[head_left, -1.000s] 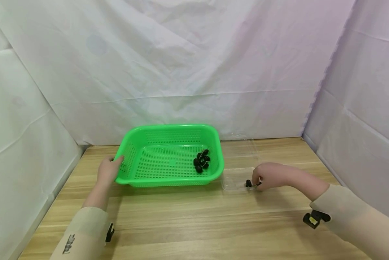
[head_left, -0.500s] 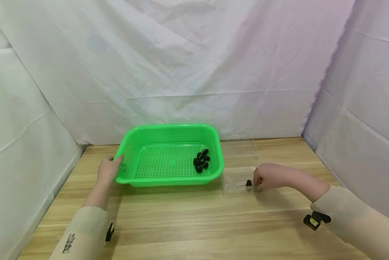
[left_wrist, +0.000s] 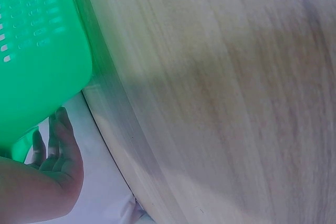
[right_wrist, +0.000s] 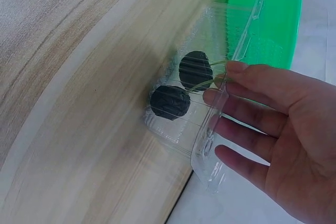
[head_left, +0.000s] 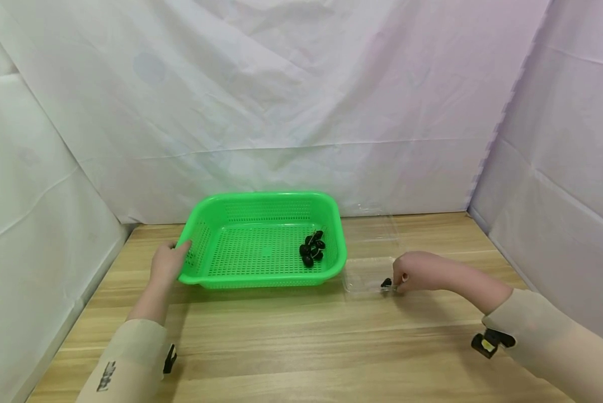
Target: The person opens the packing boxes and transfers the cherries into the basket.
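My left hand (head_left: 168, 263) grips the left rim of a green plastic basket (head_left: 263, 282); in the left wrist view its fingers (left_wrist: 63, 135) reach under the basket's edge. Inside, at the right end, lies a cluster of dark cherries (head_left: 308, 261) with thin stems. My right hand (head_left: 414, 272) is at the right front corner of a clear plastic box (head_left: 364, 274). In the right wrist view, thumb and forefinger pinch the green stems (right_wrist: 202, 85) of two dark cherries (right_wrist: 170, 103), which show through the box's clear wall. Head view shows them partly hidden by my fingers.
The clear box's lid (head_left: 369, 228) stands folded back behind it, near the white cloth backdrop (head_left: 281, 101). Basket and box sit side by side on a wooden table (head_left: 291, 347). White cloth also hangs at the left and right sides.
My right hand shifts very slightly right, and the dark cherries by its fingertips change position. The left hand and basket stay put.
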Demonstrator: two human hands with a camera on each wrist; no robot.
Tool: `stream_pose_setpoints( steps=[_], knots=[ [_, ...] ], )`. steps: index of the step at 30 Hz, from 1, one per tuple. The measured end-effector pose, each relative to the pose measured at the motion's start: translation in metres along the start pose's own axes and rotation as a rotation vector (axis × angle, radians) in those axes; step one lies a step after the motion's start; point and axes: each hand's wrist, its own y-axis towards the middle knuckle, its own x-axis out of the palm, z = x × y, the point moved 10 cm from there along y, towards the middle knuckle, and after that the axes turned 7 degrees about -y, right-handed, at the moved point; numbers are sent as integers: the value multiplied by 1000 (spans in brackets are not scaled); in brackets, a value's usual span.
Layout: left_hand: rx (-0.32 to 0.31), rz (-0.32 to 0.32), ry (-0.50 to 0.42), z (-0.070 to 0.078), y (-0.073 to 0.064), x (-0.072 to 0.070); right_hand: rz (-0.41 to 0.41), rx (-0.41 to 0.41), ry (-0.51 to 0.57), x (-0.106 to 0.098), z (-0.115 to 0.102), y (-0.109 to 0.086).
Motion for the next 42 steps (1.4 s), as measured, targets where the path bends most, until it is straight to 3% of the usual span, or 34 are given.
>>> stream_pose_setpoints(
  steps=[10, 15, 22, 34, 42],
  knots=[
    [7, -3, 6, 1, -2, 0, 38, -44, -28, -7, -6, -1],
    [4, -6, 3, 1, -2, 0, 111, -67, -80, -14, -8, -2],
    [2, -5, 1, 1, -3, -1, 153, -45, -146, -24, -7, -1],
    [-6, -3, -8, -1, -2, 1, 316, -98, -225, -58, -20, 3],
    [4, -3, -1, 1, -1, 0, 503, -161, -293, -82, -36, 2]
  ],
)
